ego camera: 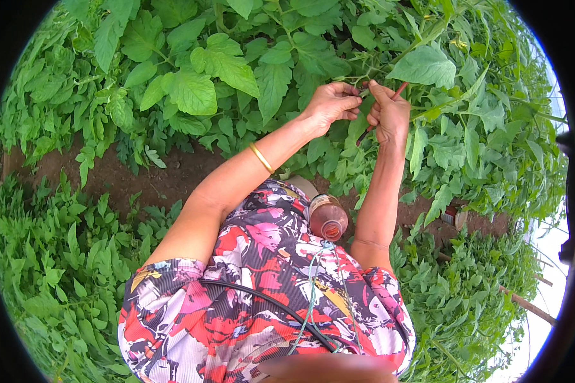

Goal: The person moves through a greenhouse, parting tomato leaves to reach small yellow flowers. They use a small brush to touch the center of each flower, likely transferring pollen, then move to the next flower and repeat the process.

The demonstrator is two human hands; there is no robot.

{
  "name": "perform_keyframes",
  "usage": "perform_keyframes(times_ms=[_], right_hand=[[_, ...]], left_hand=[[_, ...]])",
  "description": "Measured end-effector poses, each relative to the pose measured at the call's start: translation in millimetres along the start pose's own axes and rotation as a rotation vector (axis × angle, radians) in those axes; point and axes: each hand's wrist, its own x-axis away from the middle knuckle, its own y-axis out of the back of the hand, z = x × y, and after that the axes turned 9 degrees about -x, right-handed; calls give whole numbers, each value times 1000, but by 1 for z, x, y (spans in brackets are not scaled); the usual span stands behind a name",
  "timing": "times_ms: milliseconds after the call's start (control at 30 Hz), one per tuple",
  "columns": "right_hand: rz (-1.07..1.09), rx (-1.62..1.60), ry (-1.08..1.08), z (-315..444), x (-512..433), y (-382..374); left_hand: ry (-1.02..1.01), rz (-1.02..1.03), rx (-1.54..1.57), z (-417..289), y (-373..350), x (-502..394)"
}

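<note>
Before me are leafy tomato plants (225, 62), and both my hands are up among them. My left hand (334, 104) pinches a small tomato sprig (364, 79) between thumb and fingertips; the exact spot it grips is partly hidden. Close beside it, fingertips nearly meeting the left ones, my right hand (389, 112) holds a slim red stick (401, 89), possibly a brush. The stick slants through the fist, its dark lower end below the palm. On cords at my chest hangs an uncapped clear plastic bottle (329, 219) with reddish contents, its mouth towards me.
A strip of bare soil (177, 177) runs between two plant rows. More foliage (67, 277) grows at the lower left. A small labelled container (454, 218) lies on the soil at right. A wooden pole (527, 305) juts out near bright sheeting at the right rim.
</note>
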Motion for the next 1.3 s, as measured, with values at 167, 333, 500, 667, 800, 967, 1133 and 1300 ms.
perform_keyframes(times_ms=[167, 333, 500, 667, 800, 967, 1133, 1300], right_hand=[[5, -26, -25, -2, -1, -1], [-9, -75, -12, -5, -2, 1], [13, -94, 0, -6, -2, 2], [22, -114, 1, -5, -2, 3], [23, -112, -1, -6, -3, 4], [9, -104, 7, -8, -4, 5], [1, -87, 34, -8, -2, 4], [-32, -58, 21, -8, -1, 2]], left_hand=[[-37, -82, -89, 3, -5, -4], [-180, -135, -128, 5, -6, -2], [-196, -110, -107, 4, -9, 0], [-183, -99, -120, 2, -12, 0], [-178, -105, -124, 2, -12, 0], [-177, -101, -119, 2, -14, 3], [-178, -95, -176, 1, -15, 5], [-166, -142, -270, 2, -18, 1]])
